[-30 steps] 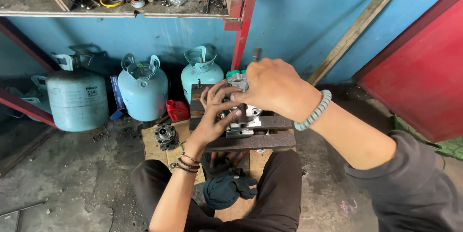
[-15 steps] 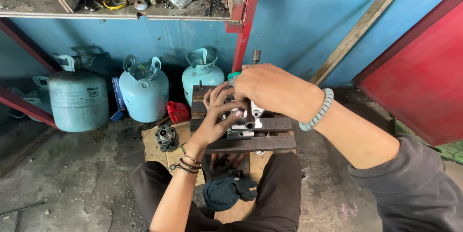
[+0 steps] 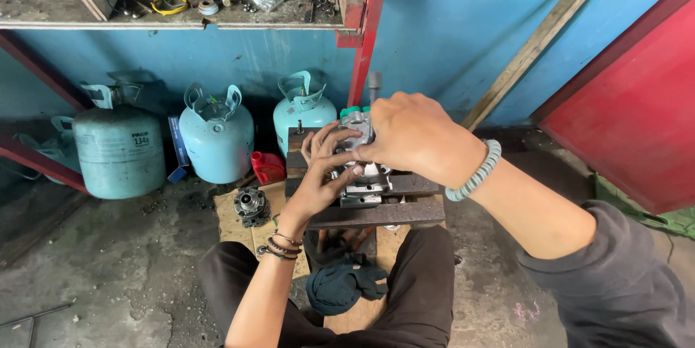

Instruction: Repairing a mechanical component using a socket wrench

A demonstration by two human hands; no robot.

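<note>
single head view looks steeply down, close over the hands (image 3: 362, 153).

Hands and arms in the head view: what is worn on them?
Both hands are bare. The left hand has several thin dark bangles at the wrist and no sleeve. The right hand has a pale grey-green beaded bracelet, with a dark grey sleeve pushed up above the elbow.

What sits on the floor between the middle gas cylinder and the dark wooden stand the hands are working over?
In the head view, a small red container stands between the middle cylinder and the wooden stand, beside the third cylinder.
</note>
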